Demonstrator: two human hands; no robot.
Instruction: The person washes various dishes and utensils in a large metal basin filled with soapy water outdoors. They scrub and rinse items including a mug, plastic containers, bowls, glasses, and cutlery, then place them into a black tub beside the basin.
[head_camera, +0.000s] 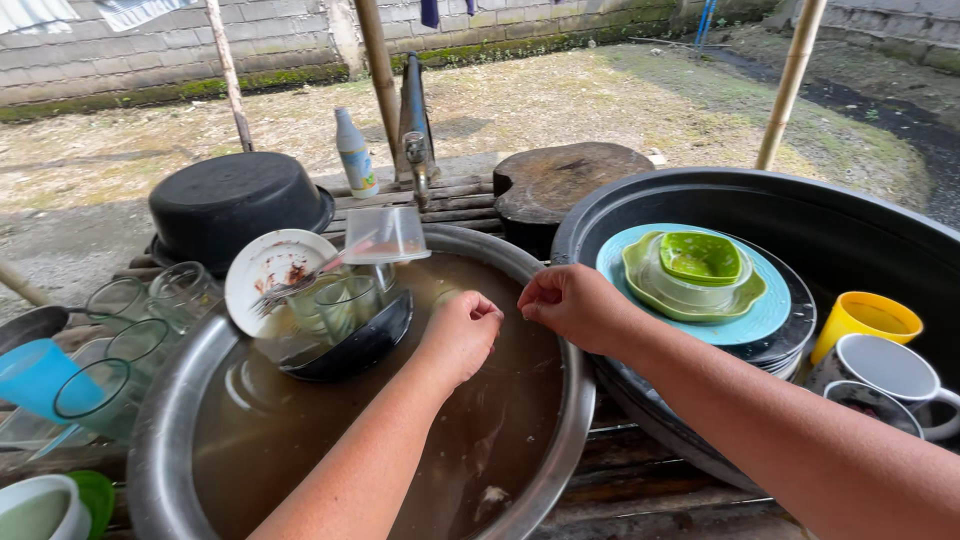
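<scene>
Hovering over the wide metal basin (160, 420) of murky brown water, the left hand (462, 335) and right hand (572, 303) are both curled shut, and I cannot tell whether they pinch anything. Washing looks underway; next likely calls for reaching the dirty plate (272, 275) and glasses (345, 305) stacked at the basin's far-left edge. The black tub (850, 230) alongside holds stacked plates and green bowls (700, 262).

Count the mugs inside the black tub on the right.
3, all in the black tub at its right side: a yellow mug, a white mug, and a grey mug. Others may be hidden.
</scene>
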